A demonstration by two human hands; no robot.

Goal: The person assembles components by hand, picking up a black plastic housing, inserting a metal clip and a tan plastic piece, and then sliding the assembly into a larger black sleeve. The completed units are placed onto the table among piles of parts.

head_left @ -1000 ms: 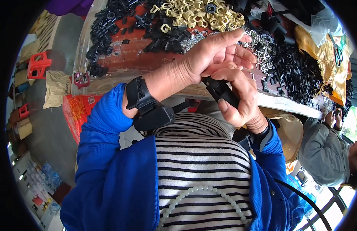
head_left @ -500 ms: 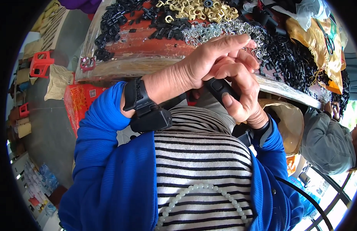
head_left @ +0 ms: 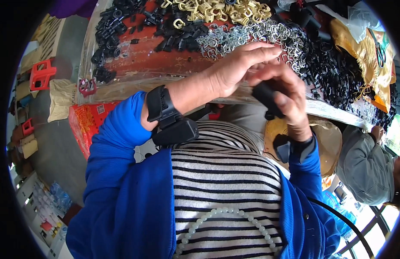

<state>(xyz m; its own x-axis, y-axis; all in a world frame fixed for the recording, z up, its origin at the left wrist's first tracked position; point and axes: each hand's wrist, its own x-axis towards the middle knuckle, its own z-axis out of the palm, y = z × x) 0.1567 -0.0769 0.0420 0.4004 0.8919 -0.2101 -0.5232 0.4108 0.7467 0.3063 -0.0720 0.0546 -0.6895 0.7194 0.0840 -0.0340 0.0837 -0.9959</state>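
Note:
My right hand (head_left: 290, 93) is closed around a black plastic part (head_left: 267, 98), blocky with a rounded lower end. Its thumb presses on the near side of the part and its fingers curl over the top. Just left of it, my left hand (head_left: 236, 69) is held above the table's front edge, the upper digit stretched out to the right. The other left fingers are partly hidden behind the right ones, and I see nothing held there. Beyond the hands lie a heap of silver metal clips (head_left: 275, 36) and a pile of brass-coloured rings (head_left: 221, 11).
Black plastic parts (head_left: 333, 69) cover the right of the red table (head_left: 152, 60), with more black fittings (head_left: 109, 34) at left. A yellow woven sack (head_left: 353, 45) and scissors (head_left: 380, 54) lie far right. A co-worker's grey sleeve (head_left: 359, 164) is at right; a red stool (head_left: 41, 75) stands left.
My right hand has drawn slightly right, and the black part has turned and shows more of its length. My hands are a little farther apart. The view has shifted slightly.

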